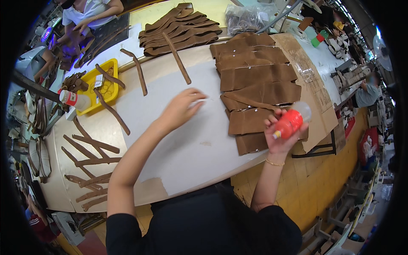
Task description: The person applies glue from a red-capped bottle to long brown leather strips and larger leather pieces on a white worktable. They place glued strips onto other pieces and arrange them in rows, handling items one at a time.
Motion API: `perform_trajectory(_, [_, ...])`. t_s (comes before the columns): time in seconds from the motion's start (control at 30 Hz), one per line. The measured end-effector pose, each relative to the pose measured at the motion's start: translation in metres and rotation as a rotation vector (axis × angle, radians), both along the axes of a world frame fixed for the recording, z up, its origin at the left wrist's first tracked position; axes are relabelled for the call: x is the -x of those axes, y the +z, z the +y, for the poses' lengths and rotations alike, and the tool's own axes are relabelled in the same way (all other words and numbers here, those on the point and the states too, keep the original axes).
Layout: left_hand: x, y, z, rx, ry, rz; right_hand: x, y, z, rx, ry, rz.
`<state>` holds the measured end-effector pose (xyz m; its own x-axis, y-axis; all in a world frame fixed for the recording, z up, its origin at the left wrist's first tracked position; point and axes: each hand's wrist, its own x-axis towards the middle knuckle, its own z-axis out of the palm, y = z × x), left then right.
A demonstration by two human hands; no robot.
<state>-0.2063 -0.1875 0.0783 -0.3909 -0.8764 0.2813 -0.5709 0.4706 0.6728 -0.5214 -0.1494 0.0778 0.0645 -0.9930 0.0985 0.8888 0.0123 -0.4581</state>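
Note:
My right hand [279, 142], raised over the lower right of the brown pieces, is wrapped round a clear squeeze bottle [291, 122] with a red label. The bottle lies tilted across the palm, its yellow-and-white tip towards the lower left. My left hand [183, 109] hovers above the white sheet [170, 140] with its fingers drawn together. A tiny pale thing shows at its fingertips, too small to name. Flat brown panels [255, 78] overlap in a column at the right, small white spots along them. One narrow brown strip [248, 102] lies slantwise over these panels.
A stack of folded brown pieces [178, 32] sits at the back. Several brown strips [97, 160] are scattered at the left, near a yellow tray [112, 68] and a red-labelled container [75, 100]. Cardboard [316, 89] lies under the panels. A co-worker [87, 17] sits at the far left.

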Motion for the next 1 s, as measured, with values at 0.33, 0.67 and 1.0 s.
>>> perform_trajectory(0.33, [0.119,-0.043,-0.07,0.271,-0.127,-0.433,0.039,-0.028,0.016,-0.023,-0.075,-0.034])
perform_trajectory(0.67, [0.116,-0.052,-0.055,0.083,0.022,-0.337,0.008,-0.017,-0.005,0.003,0.019,-0.034])
perform_trajectory(1.0, [0.058,0.095,-0.007,-0.224,-0.029,0.011,0.015,-0.01,-0.001,-0.013,-0.045,-0.063])
